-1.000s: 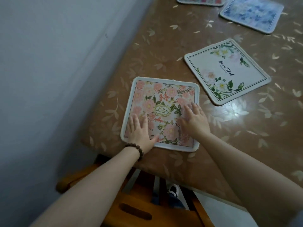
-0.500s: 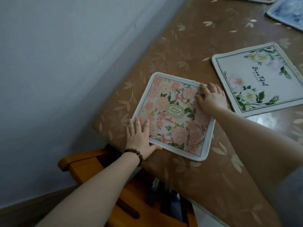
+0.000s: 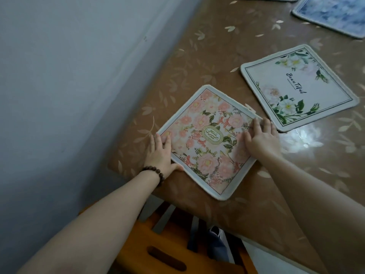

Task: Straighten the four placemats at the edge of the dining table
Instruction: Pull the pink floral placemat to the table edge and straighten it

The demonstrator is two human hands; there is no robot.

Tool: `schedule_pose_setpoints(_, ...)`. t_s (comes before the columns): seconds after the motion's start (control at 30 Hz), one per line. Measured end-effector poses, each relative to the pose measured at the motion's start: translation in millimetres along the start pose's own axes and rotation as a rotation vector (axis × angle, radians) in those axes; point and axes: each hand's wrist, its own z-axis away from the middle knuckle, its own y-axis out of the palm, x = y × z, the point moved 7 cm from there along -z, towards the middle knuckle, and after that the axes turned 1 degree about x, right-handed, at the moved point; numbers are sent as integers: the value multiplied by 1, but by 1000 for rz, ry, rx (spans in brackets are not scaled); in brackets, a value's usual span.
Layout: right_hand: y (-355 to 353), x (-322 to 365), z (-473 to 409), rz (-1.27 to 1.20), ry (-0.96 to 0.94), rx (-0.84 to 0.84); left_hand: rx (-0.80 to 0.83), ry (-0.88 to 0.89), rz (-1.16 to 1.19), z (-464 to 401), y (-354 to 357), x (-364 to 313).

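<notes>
The left hand (image 3: 160, 153) lies flat with fingers spread on the left corner of the pink flowered placemat (image 3: 207, 141), thumb pressed along its near-left edge; a dark bead bracelet (image 3: 155, 173) circles that wrist. The right hand (image 3: 261, 140) rests palm down, fingers together, on the mat's right corner, fingertips at its border. Neither hand grips anything; both press flat on the mat.

The pink placemat sits turned like a diamond on the brown leaf-patterned surface (image 3: 217, 46), its near corner close to the surface's front edge. Just right of it and further back, apart from it, lies a white placemat (image 3: 296, 86) with green leaves and lettering, also askew. Well beyond the pink mat, at the upper right, a blue placemat (image 3: 331, 14) is partly cut off. Below the pink mat, under the surface's edge, stands a wooden chair (image 3: 167, 250). A grey wall (image 3: 69, 76) runs to its left.
</notes>
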Motion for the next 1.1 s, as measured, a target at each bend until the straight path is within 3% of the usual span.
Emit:
schedule_pose_setpoints(0.17, 10, -23, 35, -11, 108, -34, 63, 116, -1, -21, -10, -5)
schedule_pose_setpoints(0.57, 36, 2, 127, -98, 258, -29, -76, 179, -39, -100, -66, -5)
schedule_pose_setpoints(0.83, 37, 15, 148, -277, 231, -66, -240, 194, 81, -84, -65, 3)
schedule_pose_setpoints(0.93, 28, 13, 127, -390, 186, -87, -209, 147, 213, -61, -52, 5)
schedule_pose_setpoints(1.1, 23, 16, 88, -292, 104, -19, -49, 106, 260, -26, -22, -7)
